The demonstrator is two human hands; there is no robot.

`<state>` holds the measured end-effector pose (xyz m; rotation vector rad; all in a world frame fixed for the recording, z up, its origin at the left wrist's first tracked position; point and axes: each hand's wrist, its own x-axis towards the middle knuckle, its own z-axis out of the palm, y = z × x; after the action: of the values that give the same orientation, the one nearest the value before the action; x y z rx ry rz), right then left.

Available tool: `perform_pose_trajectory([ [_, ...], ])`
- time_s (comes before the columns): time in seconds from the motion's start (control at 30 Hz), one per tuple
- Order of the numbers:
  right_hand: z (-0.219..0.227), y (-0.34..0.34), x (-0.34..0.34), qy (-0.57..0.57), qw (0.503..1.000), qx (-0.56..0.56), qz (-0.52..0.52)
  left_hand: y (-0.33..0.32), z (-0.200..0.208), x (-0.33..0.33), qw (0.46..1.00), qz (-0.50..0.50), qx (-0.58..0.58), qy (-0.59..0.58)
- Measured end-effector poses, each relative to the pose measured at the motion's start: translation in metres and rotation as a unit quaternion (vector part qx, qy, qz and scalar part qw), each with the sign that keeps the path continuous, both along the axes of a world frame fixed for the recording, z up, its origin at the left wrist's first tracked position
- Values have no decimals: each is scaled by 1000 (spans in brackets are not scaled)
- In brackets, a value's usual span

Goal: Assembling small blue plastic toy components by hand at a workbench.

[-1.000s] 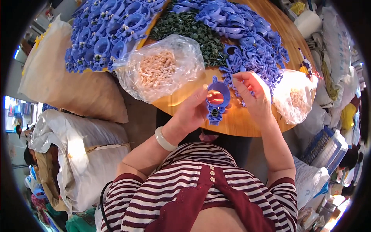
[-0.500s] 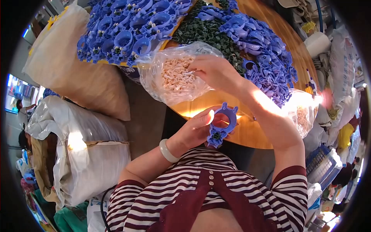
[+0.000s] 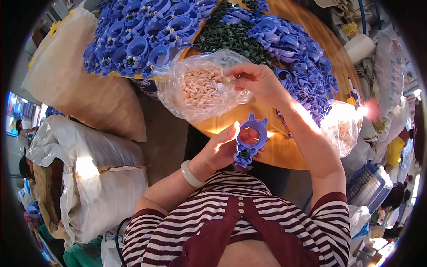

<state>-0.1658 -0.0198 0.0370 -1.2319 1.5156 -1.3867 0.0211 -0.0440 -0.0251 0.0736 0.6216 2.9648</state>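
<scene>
Your left hand sits just below the centre of the frame, fingers curled and pressed around a blue plastic ring part, which stands upright in that grip with its round opening above and a small dark green piece set in its lower stem. Your right hand is up in the upper middle, at the mouth of a clear plastic bag full of small pale beige pieces; thumb and fingertips are pinched together on one of those pieces right at the bag's edge, well apart from the ring part below. The bag lies slumped on the near edge of the round wooden table. Behind it, in the upper left, a heap of blue ring parts fills the far side, a patch of dark green small parts lies at top centre, and more blue parts spill toward the upper right. A second clear bag hangs at the table's right edge in strong glare. At the left of the frame stand a tan sack and a white sack. A pale bangle circles your left wrist, above your striped top.
</scene>
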Motion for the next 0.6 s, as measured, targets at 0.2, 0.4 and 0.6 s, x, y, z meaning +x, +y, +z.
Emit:
perform_pose_trajectory([
  [0.2,17,44,10,-93,991,-16,-91,3,-1,-8,999,38,-3,-8],
  [0.4,25,91,6,-53,982,-54,-172,3,6,-19,993,111,-36,3],
  [0.6,19,119,35,65,975,-87,-193,10,6,-38,968,189,-152,61],
])
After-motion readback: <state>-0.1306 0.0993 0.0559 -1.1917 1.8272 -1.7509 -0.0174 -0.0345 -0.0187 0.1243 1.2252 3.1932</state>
